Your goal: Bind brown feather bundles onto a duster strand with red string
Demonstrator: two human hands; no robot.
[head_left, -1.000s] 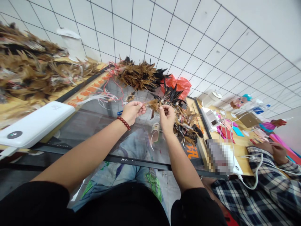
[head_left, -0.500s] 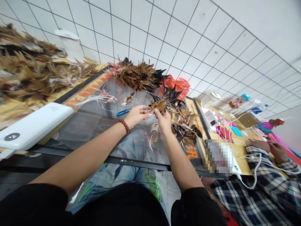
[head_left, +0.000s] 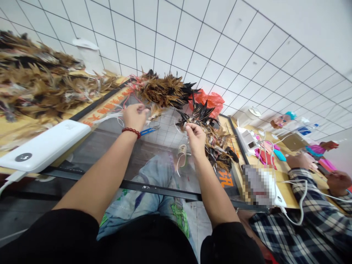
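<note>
My left hand [head_left: 136, 116] is over the left side of the glass tabletop, fingers curled together; what they hold, if anything, is hidden. White strings [head_left: 114, 116] lie by its knuckles, and a small tan feather bunch [head_left: 156, 110] lies to its right. Blue thread snips [head_left: 148, 131] rest beside my beaded wrist. My right hand [head_left: 197, 136] pinches thumb to forefinger at the left edge of a pile of brown and black feathers [head_left: 218, 141]. Something small and whitish shows at its fingertips, too small to name.
A thick feather bundle [head_left: 165, 88] lies at the back, near a red plastic bag [head_left: 210, 102]. More feathers [head_left: 41, 84] cover the left table, with a white power bank [head_left: 46, 145] in front. On the right, a co-worker's plaid sleeve [head_left: 308, 190] rests near white cables and coloured pieces.
My hands have parted: the left has moved left to the white strings, the right stays by the feather pile. The tan feathers between them have gone; more tan feathers now lie near the snips.
</note>
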